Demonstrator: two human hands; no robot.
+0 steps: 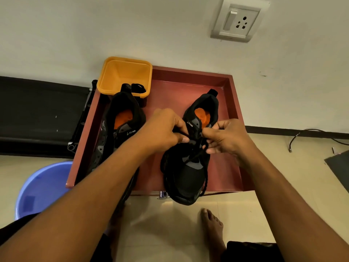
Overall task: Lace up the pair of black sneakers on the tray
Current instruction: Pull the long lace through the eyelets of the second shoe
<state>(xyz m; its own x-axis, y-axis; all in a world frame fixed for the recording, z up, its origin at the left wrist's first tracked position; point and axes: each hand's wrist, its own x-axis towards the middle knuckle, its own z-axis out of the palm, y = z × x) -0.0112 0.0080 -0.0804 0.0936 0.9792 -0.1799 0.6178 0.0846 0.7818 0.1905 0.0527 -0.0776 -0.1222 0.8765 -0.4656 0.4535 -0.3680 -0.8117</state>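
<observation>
Two black sneakers with orange insoles lie on a red-brown tray (222, 178), toes toward me. The right sneaker (188, 176) has a black lace (204, 183) partly threaded, one loose end trailing down past its toe. My left hand (164, 129) pinches the lace at the upper eyelets from the left. Opposite it, my right hand (224, 137) pinches the lace from the right side. The left sneaker (117, 121) lies beside my left forearm, which hides its front half. Whether it carries a lace cannot be seen.
A yellow tub (124, 74) stands at the tray's back left corner with a black lace bundle (138, 87) inside. A blue bucket (43, 188) sits left of the tray. Behind runs a black bench (37, 114). My bare foot (213, 227) rests on the floor below.
</observation>
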